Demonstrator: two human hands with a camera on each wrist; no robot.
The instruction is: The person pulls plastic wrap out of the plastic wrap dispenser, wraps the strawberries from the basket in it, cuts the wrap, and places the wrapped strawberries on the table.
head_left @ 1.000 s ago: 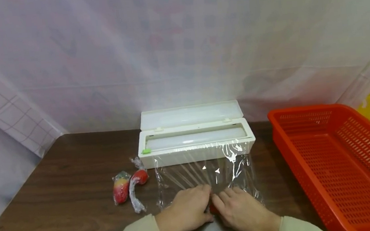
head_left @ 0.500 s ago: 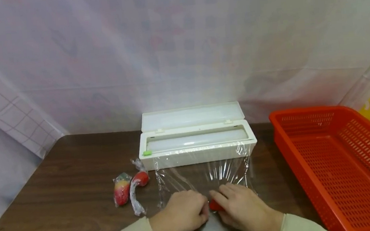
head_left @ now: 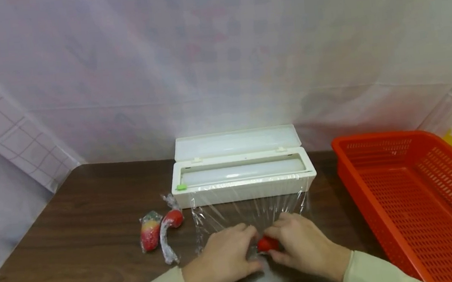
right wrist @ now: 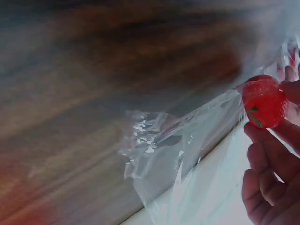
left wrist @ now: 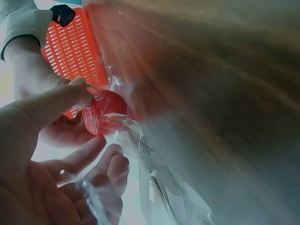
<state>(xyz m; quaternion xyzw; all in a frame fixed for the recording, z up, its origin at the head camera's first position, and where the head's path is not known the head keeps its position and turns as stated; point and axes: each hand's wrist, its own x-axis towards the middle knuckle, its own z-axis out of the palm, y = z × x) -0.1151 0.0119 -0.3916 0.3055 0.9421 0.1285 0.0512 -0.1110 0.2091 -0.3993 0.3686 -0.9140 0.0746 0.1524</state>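
A small red tomato (head_left: 267,243) with a green leafy top (right wrist: 254,116) lies in clear cling film (head_left: 237,215). My right hand (head_left: 303,245) pinches it between thumb and fingers, on its right side. Just left of the tomato is my left hand (head_left: 223,259), its thumb and fingers spread apart. In the left wrist view the left thumb (left wrist: 70,96) and forefinger overlap the tomato's near side. The film runs in creases from the hands back to a white cling film dispenser (head_left: 307,165), whose lid stands up and whose roll (head_left: 229,173) shows inside.
Left of the dispenser lie a film-wrapped red and yellow fruit (head_left: 150,233) and a red round one (head_left: 173,218) with twisted film ends. A red slotted basket (head_left: 362,200) stands at the right. A green slider (head_left: 181,187) sits on the dispenser's front edge.
My left hand's curled fingers have spread, with the thumb now extended. The right hand has shifted slightly, and more of the tomato shows between the hands.
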